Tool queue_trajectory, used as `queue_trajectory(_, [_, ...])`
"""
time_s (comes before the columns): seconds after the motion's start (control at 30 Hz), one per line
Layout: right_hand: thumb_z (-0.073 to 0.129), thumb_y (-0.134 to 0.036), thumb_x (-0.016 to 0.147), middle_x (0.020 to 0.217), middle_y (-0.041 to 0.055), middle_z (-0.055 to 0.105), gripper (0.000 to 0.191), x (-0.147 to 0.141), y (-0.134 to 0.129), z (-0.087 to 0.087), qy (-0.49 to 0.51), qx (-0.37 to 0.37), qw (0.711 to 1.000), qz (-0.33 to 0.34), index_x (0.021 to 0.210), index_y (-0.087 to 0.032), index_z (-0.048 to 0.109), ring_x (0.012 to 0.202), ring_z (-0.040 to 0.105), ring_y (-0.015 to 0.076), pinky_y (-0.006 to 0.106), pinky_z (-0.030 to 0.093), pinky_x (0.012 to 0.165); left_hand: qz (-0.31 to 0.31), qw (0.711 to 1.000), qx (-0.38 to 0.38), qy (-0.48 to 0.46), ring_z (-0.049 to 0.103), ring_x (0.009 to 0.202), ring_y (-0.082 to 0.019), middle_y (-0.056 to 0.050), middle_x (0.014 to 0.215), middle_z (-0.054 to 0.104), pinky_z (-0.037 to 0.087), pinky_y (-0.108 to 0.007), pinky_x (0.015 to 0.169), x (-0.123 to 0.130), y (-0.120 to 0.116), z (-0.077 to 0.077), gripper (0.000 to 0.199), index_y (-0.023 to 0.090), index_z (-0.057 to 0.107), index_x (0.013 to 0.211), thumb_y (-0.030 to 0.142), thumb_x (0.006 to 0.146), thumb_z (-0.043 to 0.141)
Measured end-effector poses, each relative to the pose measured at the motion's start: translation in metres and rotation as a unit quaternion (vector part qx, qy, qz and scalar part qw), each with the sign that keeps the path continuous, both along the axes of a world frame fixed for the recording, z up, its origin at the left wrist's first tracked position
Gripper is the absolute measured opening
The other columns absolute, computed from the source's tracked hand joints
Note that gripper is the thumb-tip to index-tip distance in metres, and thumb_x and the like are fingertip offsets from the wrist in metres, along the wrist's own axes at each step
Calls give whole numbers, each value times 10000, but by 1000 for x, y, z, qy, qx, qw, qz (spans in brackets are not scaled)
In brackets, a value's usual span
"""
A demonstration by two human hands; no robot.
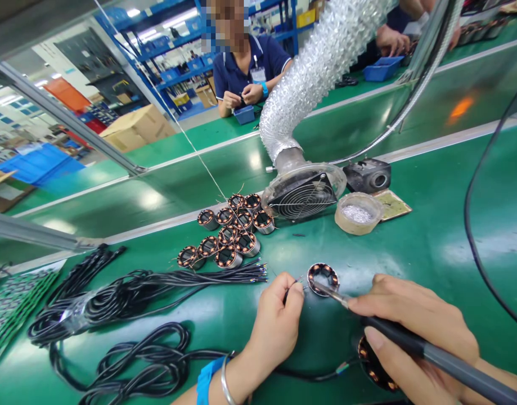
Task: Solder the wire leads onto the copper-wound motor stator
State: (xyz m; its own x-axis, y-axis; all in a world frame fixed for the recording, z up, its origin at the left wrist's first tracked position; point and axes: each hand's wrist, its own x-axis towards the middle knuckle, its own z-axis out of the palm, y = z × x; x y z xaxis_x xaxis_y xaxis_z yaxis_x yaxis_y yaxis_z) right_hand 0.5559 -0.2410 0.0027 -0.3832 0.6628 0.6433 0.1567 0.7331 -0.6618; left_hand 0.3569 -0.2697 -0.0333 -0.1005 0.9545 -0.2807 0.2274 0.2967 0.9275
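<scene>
My left hand (279,309) is closed in a pinch on a thin black cable (288,292), whose fine wire ends reach the left side of a motor stator (335,274). This ring with copper windings lies on the green bench. In my right hand (418,326) is a soldering iron (448,360), its dark handle running to the lower right. The iron's metal tip touches or hovers over the stator's near rim; I cannot tell which. A second stator (370,360) is partly hidden under my right hand, beside a cable end with coloured wires (341,368).
Several stators (227,256) stand grouped beyond my left hand. Bundled black cables (127,295) lie at left, near green circuit boards (19,309). A fume extractor (302,197) with a silver duct (309,84), and a round tub (357,222), stand behind. A co-worker (250,67) sits opposite.
</scene>
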Motion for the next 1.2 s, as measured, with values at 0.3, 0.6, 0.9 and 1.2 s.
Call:
queue_trajectory(0.3, [574, -241, 934, 986, 98, 677, 258, 17, 32, -12, -148, 96, 933, -314, 1179, -183, 630, 820, 648, 242, 355, 513, 716, -2, 1000, -2, -9, 265, 518, -97, 76, 576, 320, 238, -232, 509, -1, -2, -3, 286, 215, 402, 685, 353, 933, 435])
queue_trajectory(0.6, [494, -181, 989, 736, 1, 655, 215, 16, 37, -23, -172, 53, 965, -192, 1169, -168, 611, 587, 622, 131, 239, 486, 574, 4, 999, -11, -35, 244, 498, -90, 78, 565, 316, 216, -226, 485, 0, -3, 0, 301, 211, 413, 678, 378, 924, 463])
queue_trajectory(0.9, [535, -76, 928, 849, 28, 628, 185, -22, 29, -29, -107, 33, 993, 33, 1064, -198, 564, 746, 501, 170, 284, 453, 675, 1, 985, -44, -166, 205, 440, -76, 102, 477, 292, 181, -211, 434, -2, 2, 5, 433, 192, 504, 711, 594, 866, 546])
queue_trajectory(1.2, [443, -58, 885, 798, 31, 584, 223, -31, 45, -27, -133, 54, 986, 87, 1036, -178, 554, 700, 485, 159, 268, 418, 620, -41, 996, 10, -85, 327, 546, -84, 66, 614, 417, 281, -204, 531, -23, 13, 13, 197, 172, 531, 745, 324, 795, 647])
